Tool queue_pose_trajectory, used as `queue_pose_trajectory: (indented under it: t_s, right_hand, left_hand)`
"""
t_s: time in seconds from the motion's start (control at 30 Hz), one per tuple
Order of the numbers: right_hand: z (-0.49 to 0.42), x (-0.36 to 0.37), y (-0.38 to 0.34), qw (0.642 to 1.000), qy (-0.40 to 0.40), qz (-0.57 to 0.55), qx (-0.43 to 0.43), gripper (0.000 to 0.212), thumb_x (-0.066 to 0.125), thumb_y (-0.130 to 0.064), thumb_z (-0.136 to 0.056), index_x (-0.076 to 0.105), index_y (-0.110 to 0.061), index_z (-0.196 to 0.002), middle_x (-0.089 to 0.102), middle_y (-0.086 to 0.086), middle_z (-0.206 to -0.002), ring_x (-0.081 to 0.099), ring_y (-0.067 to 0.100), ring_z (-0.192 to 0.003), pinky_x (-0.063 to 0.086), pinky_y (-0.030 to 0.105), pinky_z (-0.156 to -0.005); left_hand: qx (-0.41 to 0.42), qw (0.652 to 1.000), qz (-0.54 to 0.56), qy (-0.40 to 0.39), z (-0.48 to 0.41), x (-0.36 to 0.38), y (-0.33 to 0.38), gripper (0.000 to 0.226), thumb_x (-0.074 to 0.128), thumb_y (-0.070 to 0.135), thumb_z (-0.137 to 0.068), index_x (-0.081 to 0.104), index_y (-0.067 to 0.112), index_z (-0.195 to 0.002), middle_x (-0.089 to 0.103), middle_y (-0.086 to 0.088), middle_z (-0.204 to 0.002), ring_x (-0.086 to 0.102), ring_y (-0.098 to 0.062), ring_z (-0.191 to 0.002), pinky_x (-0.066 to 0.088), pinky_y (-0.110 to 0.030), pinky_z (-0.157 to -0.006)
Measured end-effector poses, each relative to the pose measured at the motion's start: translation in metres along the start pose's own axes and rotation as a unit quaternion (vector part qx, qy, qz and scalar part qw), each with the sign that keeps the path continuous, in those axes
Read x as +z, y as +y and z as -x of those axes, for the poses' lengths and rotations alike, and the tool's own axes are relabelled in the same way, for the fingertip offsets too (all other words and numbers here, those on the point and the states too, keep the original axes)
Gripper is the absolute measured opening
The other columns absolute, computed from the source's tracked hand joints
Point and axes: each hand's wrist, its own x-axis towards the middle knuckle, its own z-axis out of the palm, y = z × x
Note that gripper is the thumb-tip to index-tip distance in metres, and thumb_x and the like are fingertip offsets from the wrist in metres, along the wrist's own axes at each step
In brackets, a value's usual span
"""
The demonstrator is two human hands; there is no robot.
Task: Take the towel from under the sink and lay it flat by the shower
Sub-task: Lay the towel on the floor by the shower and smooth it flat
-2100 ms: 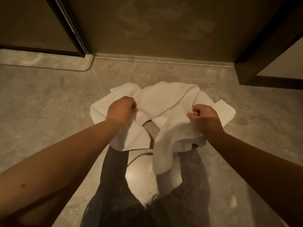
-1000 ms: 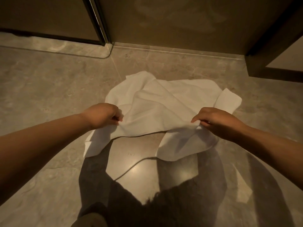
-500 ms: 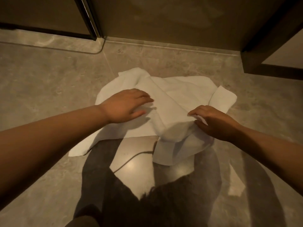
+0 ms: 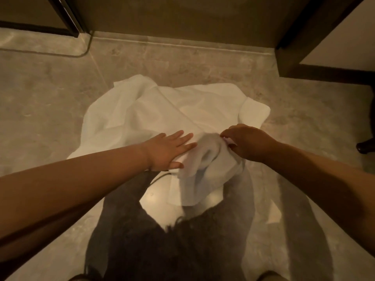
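Head view: towel (image 4: 162,110) lies rumpled on the floor (image 4: 40,102) by the shower. Left hand (image 4: 166,151) presses flat, fingers spread; right hand (image 4: 249,145) pinches a bunched fold. Tugging it may drag the spread part into creases.

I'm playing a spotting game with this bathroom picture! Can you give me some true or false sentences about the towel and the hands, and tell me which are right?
1. The towel is white. True.
2. The towel lies perfectly flat. False: it is rumpled, with a bunched-up part at its near edge.
3. The left hand rests open, palm down, on the towel. True.
4. The right hand is up in the air, away from the towel. False: its fingers pinch the bunched part.
5. The towel is on a stone-look tiled floor. True.
6. The towel hangs from a rail. False: it lies on the floor.
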Motion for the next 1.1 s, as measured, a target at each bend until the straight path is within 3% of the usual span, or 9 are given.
queue_pose_trajectory:
  t_s: [0.1, 0.2, 0.37, 0.57, 0.73, 0.83, 0.93, 1.0, 1.1]
  right_hand:
    - [0.004, 0.002, 0.007, 0.999, -0.012, 0.046, -0.002, 0.034, 0.058, -0.032, -0.087, 0.058, -0.023, -0.119, 0.061, -0.001, -0.114, 0.055, 0.020, -0.106, 0.047, 0.035, -0.086]
    - [0.009, 0.008, 0.018, 0.991, -0.089, 0.104, 0.002, 0.033, 0.050, -0.035, -0.089, 0.057, -0.023, -0.118, 0.058, 0.000, -0.119, 0.053, 0.021, -0.108, 0.046, 0.036, -0.089]
    - [0.023, 0.024, 0.037, 0.993, -0.084, 0.054, 0.066, 0.062, 0.063, -0.036, -0.080, 0.043, -0.023, -0.137, 0.040, 0.001, -0.145, 0.038, 0.025, -0.128, 0.043, 0.042, -0.097]
    - [0.040, 0.040, 0.057, 0.986, -0.103, 0.060, 0.118, 0.097, 0.073, -0.029, -0.076, 0.011, -0.017, -0.150, 0.008, 0.010, -0.158, 0.013, 0.029, -0.143, 0.033, 0.045, -0.109]
    - [0.042, 0.036, 0.061, 0.981, -0.099, 0.013, 0.168, 0.069, 0.047, -0.017, -0.092, 0.010, -0.019, -0.150, 0.001, 0.002, -0.160, 0.010, 0.023, -0.145, 0.027, 0.046, -0.112]
    - [0.036, 0.033, 0.036, 0.981, -0.052, 0.009, 0.189, 0.049, 0.040, -0.021, -0.096, 0.031, -0.006, -0.141, 0.026, 0.016, -0.151, 0.034, 0.033, -0.133, 0.036, 0.046, -0.105]
    - [0.032, 0.043, -0.002, 0.990, 0.018, 0.000, 0.142, 0.033, 0.051, -0.020, -0.093, 0.052, 0.000, -0.119, 0.050, 0.021, -0.123, 0.051, 0.039, -0.110, 0.048, 0.048, -0.089]
    - [0.034, 0.059, -0.016, 0.992, -0.023, -0.002, 0.127, 0.046, 0.047, -0.025, -0.097, 0.040, 0.001, -0.134, 0.035, 0.028, -0.142, 0.036, 0.046, -0.129, 0.038, 0.053, -0.102]
    - [0.036, 0.069, -0.014, 0.966, -0.095, -0.082, 0.225, 0.070, 0.038, -0.037, -0.099, -0.002, -0.006, -0.149, -0.009, 0.016, -0.157, -0.005, 0.037, -0.144, 0.013, 0.048, -0.114]
  left_hand:
    - [0.008, 1.000, -0.017, 0.012, -0.002, 0.010, -0.004, 0.076, 0.031, 0.058, -0.094, -0.014, 0.027, -0.148, -0.019, -0.002, -0.158, -0.012, -0.024, -0.146, 0.033, -0.045, -0.107]
    - [0.014, 0.999, -0.049, 0.017, -0.002, 0.021, -0.004, 0.077, 0.027, 0.061, -0.093, -0.024, 0.029, -0.142, -0.031, 0.000, -0.150, -0.014, -0.026, -0.145, 0.040, -0.044, -0.101]
    - [0.014, 0.995, -0.095, 0.019, 0.004, 0.038, -0.002, 0.076, 0.022, 0.061, -0.094, -0.034, 0.029, -0.135, -0.035, -0.003, -0.146, -0.014, -0.030, -0.145, 0.029, -0.048, -0.108]
    - [0.008, 0.991, -0.131, 0.008, 0.012, 0.049, 0.003, 0.073, 0.018, 0.059, -0.096, -0.035, 0.026, -0.136, -0.035, -0.006, -0.147, -0.015, -0.032, -0.144, 0.023, -0.049, -0.108]
    - [0.003, 0.991, -0.134, -0.011, 0.014, 0.050, 0.005, 0.073, 0.017, 0.058, -0.096, -0.034, 0.026, -0.136, -0.036, -0.006, -0.146, -0.017, -0.031, -0.144, 0.021, -0.050, -0.110]
    - [0.004, 0.991, -0.136, -0.018, 0.016, 0.049, 0.004, 0.073, 0.016, 0.059, -0.095, -0.035, 0.026, -0.135, -0.037, -0.005, -0.145, -0.018, -0.030, -0.144, 0.021, -0.049, -0.111]
    - [0.005, 0.990, -0.141, -0.027, 0.018, 0.046, 0.001, 0.073, 0.016, 0.060, -0.095, -0.034, 0.026, -0.136, -0.038, -0.004, -0.145, -0.018, -0.029, -0.144, 0.021, -0.048, -0.112]
    - [0.004, 0.989, -0.144, -0.034, 0.019, 0.046, 0.000, 0.073, 0.017, 0.060, -0.095, -0.034, 0.026, -0.135, -0.038, -0.004, -0.145, -0.018, -0.029, -0.144, 0.021, -0.048, -0.112]
    - [0.003, 0.988, -0.151, -0.040, 0.021, 0.046, 0.001, 0.073, 0.018, 0.059, -0.096, -0.034, 0.025, -0.135, -0.038, -0.005, -0.145, -0.018, -0.030, -0.144, 0.020, -0.048, -0.112]
